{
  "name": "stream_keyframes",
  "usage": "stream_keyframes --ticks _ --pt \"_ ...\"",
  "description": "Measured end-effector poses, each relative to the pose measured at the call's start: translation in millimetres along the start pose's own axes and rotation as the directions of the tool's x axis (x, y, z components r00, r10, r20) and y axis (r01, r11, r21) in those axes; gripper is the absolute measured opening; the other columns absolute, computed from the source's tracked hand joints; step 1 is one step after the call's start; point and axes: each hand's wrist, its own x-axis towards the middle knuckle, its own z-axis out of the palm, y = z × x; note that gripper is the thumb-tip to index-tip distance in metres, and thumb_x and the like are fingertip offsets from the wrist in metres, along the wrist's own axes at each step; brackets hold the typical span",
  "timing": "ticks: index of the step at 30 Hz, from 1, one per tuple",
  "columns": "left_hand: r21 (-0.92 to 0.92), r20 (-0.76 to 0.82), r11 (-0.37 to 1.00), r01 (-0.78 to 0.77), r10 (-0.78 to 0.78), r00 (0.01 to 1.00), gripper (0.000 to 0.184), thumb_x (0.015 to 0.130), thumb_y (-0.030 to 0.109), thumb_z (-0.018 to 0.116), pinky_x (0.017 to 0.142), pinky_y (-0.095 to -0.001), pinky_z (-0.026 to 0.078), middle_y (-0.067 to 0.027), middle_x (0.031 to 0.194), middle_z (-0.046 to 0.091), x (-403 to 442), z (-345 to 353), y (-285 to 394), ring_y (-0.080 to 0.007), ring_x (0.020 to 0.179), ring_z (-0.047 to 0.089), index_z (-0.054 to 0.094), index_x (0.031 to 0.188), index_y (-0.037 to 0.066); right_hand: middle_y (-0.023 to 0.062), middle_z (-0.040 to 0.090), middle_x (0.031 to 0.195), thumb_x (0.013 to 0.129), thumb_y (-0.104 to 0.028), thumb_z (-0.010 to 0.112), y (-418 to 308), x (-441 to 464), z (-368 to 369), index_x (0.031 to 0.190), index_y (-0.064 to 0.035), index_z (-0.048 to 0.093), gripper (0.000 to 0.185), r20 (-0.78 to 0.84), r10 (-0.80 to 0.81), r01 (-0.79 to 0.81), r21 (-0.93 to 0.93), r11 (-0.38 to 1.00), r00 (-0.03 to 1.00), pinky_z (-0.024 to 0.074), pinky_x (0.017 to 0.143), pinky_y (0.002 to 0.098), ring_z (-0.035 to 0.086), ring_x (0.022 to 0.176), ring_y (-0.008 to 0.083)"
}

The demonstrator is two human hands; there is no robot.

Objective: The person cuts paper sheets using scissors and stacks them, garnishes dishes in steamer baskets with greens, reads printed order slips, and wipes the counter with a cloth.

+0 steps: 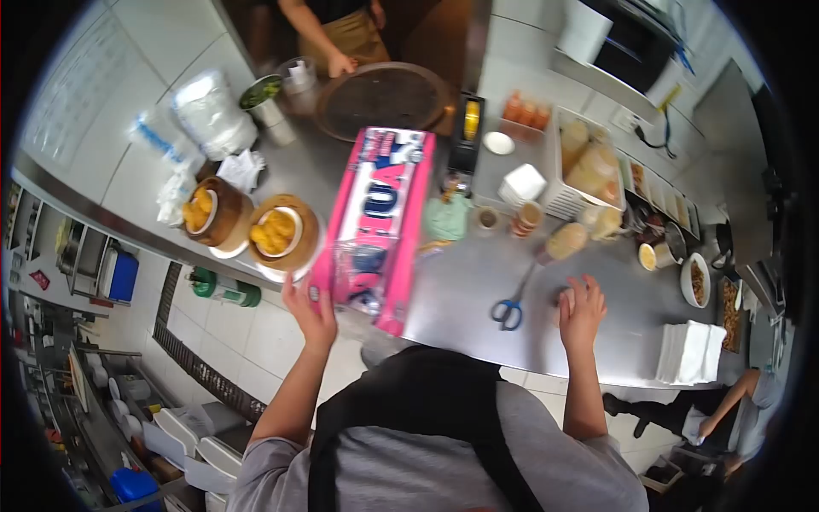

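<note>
A pink, white and navy carton (pixel 375 205) with a clear plastic-wrapped part at its near end lies at a slant across the steel counter (pixel 461 299). My left hand (pixel 311 314) is at the carton's lower left edge, fingers apart, with the thumb close against its side. Just beyond those fingertips a bamboo steamer (pixel 314 243) of yellow fried pieces (pixel 275 232) sits on a white plate. My right hand (pixel 583 311) hovers over the counter's front, fingers loosely bent and apart, holding nothing I can see. Blue-handled scissors (pixel 507 314) lie to its left.
Another bamboo steamer (pixel 223 213) stands farther left. Behind the carton is a round dark tray (pixel 384 101), with a person's hand (pixel 341 65) at its rim. Sauce bottles fill a white basket (pixel 554 183) at right. White napkins (pixel 689 352) lie near another person (pixel 725 418).
</note>
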Motion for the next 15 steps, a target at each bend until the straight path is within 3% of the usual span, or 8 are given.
stream_keyframes --ticks 2,4,5,6,8,10,12,15 --pt "-0.032 -0.191 0.956 0.292 -0.293 0.937 0.038 0.091 0.012 0.051 0.106 -0.045 0.025 -0.0222 0.139 0.031 18 -19 -79 -0.034 0.131 0.028 0.042 0.127 0.001 0.0108 0.059 0.102 0.087 -0.009 0.059 -47 -5 9 0.112 -0.0074 0.059 0.025 -0.016 0.085 -0.067 0.486 0.871 0.996 0.0421 0.084 0.0357 0.058 0.087 0.0256" --pt "-0.187 -0.291 0.83 0.525 -0.557 0.778 0.036 0.093 0.017 0.05 0.101 -0.0425 0.03 -0.0194 0.132 0.037 42 -35 -146 -0.0305 0.125 0.035 0.043 0.125 0.002 0.0084 0.06 0.102 0.09 -0.007 0.055 -127 -8 9 0.11 -0.0063 0.059 0.02 0.531 0.142 -0.548 0.781 0.298 0.835 0.0445 0.082 0.0307 0.06 0.089 0.0184" --pt "-0.361 -0.328 0.645 0.673 -0.764 0.556 0.035 0.094 0.021 0.049 0.097 -0.04 0.035 -0.0166 0.126 0.043 52 -40 -176 -0.0269 0.118 0.042 0.045 0.124 0.003 0.0066 0.06 0.105 0.093 -0.008 0.053 -176 1 -1 0.112 -0.0046 0.056 0.02 0.58 -0.069 -0.575 0.814 0.078 0.812 0.0463 0.082 0.0268 0.06 0.091 0.0138" --pt "-0.355 -0.327 0.638 0.684 -0.77 0.548 0.035 0.094 0.021 0.049 0.097 -0.04 0.035 -0.0166 0.126 0.043 57 -45 -206 -0.0269 0.118 0.042 0.045 0.124 0.003 0.0066 0.06 0.108 0.094 -0.013 0.053 -220 8 -5 0.116 -0.0034 0.054 0.024 0.557 -0.345 -0.629 0.764 -0.143 0.756 0.0465 0.084 0.027 0.06 0.095 0.0151" --pt "-0.674 0.023 0.334 0.659 -0.882 0.47 0.03 0.096 0.028 0.049 0.08 -0.0308 0.044 -0.009 0.103 0.051 64 -52 -253 -0.0168 0.093 0.052 0.048 0.112 0.003 0.0085 0.059 0.113 0.095 -0.017 0.053 -296 25 -11 0.121 -0.0031 0.05 0.03 0.556 -0.587 -0.759 0.63 -0.165 0.589 0.0456 0.087 0.0287 0.059 0.1 0.017" --pt "-0.643 0.217 0.269 0.717 -0.834 0.507 0.031 0.097 0.035 0.047 0.071 -0.0254 0.042 -0.0032 0.092 0.053 63 -43 -254 -0.012 0.083 0.051 0.049 0.106 0.005 0.0121 0.057 0.116 0.096 -0.023 0.052 -352 53 14 0.124 -0.0013 0.049 0.036 0.381 -0.522 -0.375 0.919 0.122 0.763 0.0449 0.089 0.0305 0.056 0.106 0.019" --pt "-0.547 0.419 0.228 0.806 -0.759 0.499 0.052 0.095 0.05 0.042 0.082 -0.0321 0.043 -0.0067 0.111 0.054 55 -31 -236 -0.0174 0.094 0.053 0.049 0.121 0.006 0.0161 0.057 0.117 0.095 -0.027 0.052 -397 103 43 0.124 0.0004 0.048 0.04 0.47 -0.384 -0.463 0.879 0.116 0.795 0.0447 0.09 0.0317 0.055 0.109 0.0218" --pt "-0.443 0.601 0.178 0.879 -0.669 0.438 0.07 0.094 0.057 0.04 0.091 -0.0357 0.042 -0.0142 0.129 0.048 65 -26 -190 -0.0224 0.109 0.051 0.037 0.136 0.002 0.0233 0.053 0.124 0.097 -0.043 0.041 -442 162 132 0.127 0.002 0.047 0.054 0.579 -0.196 -0.449 0.768 0.456 0.791 0.0404 0.097 0.0361 0.052 0.115 0.0304"
